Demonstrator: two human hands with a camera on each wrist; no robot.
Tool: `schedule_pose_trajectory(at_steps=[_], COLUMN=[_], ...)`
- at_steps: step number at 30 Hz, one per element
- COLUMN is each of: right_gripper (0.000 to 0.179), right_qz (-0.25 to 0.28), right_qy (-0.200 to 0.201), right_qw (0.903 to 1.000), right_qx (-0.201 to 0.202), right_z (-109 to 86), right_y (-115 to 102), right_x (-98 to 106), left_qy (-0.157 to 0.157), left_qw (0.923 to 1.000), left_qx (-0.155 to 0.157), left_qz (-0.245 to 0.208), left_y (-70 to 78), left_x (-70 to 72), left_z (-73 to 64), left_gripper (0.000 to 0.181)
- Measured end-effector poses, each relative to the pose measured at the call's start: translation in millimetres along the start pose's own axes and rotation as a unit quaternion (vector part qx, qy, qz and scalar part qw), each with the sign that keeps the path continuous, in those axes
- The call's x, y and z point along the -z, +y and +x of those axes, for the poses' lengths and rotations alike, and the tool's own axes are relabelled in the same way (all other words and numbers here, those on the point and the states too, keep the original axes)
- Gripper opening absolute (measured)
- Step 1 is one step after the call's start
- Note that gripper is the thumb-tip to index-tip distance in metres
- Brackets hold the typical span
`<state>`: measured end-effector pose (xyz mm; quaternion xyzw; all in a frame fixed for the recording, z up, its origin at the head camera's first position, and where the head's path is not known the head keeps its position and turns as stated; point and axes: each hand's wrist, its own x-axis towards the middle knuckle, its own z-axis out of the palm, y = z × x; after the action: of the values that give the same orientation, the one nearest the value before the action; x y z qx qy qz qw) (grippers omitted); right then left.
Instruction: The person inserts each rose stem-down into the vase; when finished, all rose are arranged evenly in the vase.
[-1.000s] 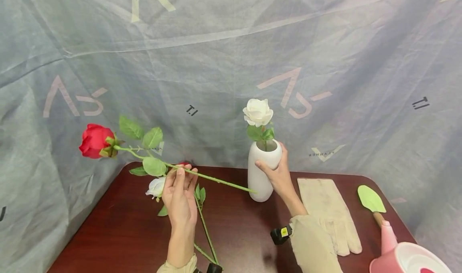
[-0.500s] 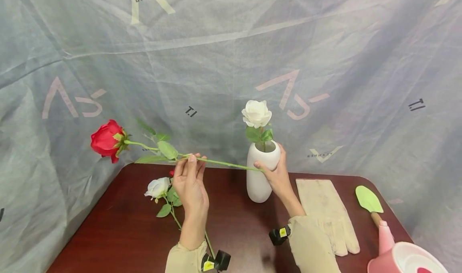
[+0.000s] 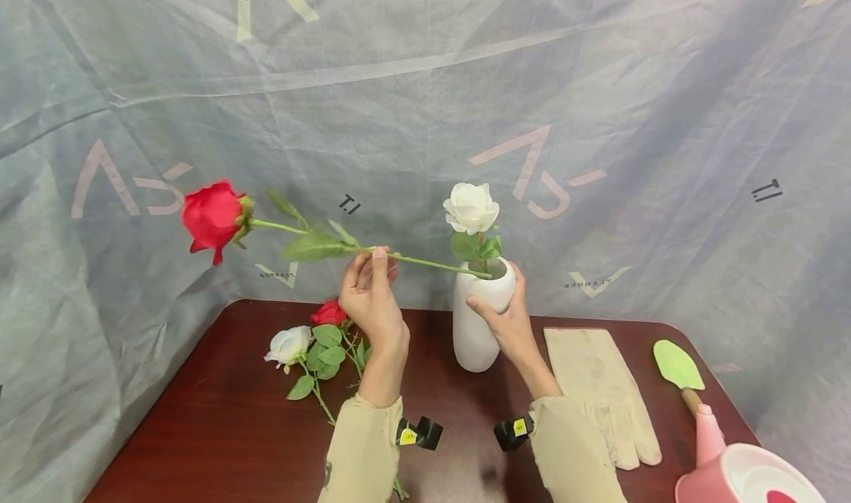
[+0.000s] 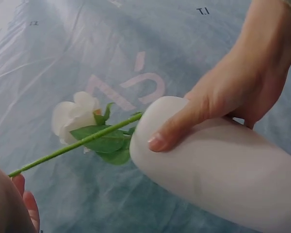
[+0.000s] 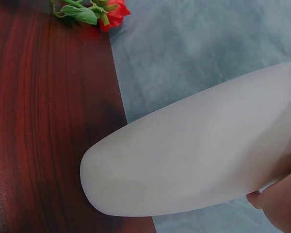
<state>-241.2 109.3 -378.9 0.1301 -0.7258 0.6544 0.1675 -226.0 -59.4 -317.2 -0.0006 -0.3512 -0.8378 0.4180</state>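
Note:
My left hand (image 3: 377,300) pinches the green stem of a red rose (image 3: 214,215), thumb against fingertips just below its leaves. The bloom points left, and the bare stem end overlaps the mouth of a white vase (image 3: 475,333). My right hand (image 3: 508,322) grips that vase around its upper side, thumb across the front. A white rose (image 3: 471,208) stands in the vase, its lower stem hidden inside. In the left wrist view, the cut end of the green stem (image 4: 77,144) is right at the vase's rim, and the right thumb (image 4: 172,133) lies along the white wall.
On the dark red table (image 3: 199,429) lie another white rose (image 3: 289,346) and another red rose (image 3: 329,312) at left. To the right are pale work gloves (image 3: 601,392), a green trowel (image 3: 678,366) and a pink watering can (image 3: 738,473). A grey cloth (image 3: 399,119) hangs behind.
My left hand has carried the red rose up and to the right, bringing its stem end from the vase's lower side to the mouth. My right hand and the vase have stayed put.

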Motion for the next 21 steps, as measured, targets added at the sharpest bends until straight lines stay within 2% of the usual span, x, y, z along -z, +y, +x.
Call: schedule_pose_trajectory(at_steps=[4, 8, 11, 14, 18, 21], right_gripper=[0.086, 0.088, 0.088, 0.088, 0.087, 0.087], right_qz=[0.006, 0.008, 0.004, 0.001, -0.002, -0.005], right_qy=[-0.001, 0.003, 0.005, 0.002, -0.004, -0.006], right_qw=[1.0, 0.9999, 0.9999, 1.0, 1.0, 0.9999], right_qx=[-0.002, 0.007, 0.009, 0.004, -0.002, -0.007], right_z=[2.7, 8.2, 10.3, 8.3, 2.4, -0.9], right_y=[5, 23, 31, 25, 9, 0], right_x=[0, 1, 1, 0, 0, 0], left_qy=[0.006, -0.005, -0.011, -0.029, -0.058, -0.066], left_qw=[1.0, 0.9998, 0.9996, 0.9975, 0.988, 0.9826], left_qx=[-0.003, -0.017, -0.014, -0.011, -0.017, -0.018], left_qz=[0.0, 0.007, 0.023, 0.064, 0.142, 0.173], left_y=[-9.8, -18.4, -24.6, -30.7, -29.1, -30.0], left_x=[-6.8, -10.1, -12.5, -15.2, -20.3, -22.8], left_z=[3.1, 3.6, 3.2, 1.4, -5.2, -7.0], left_gripper=[0.01, 0.01, 0.012, 0.012, 0.012, 0.016])
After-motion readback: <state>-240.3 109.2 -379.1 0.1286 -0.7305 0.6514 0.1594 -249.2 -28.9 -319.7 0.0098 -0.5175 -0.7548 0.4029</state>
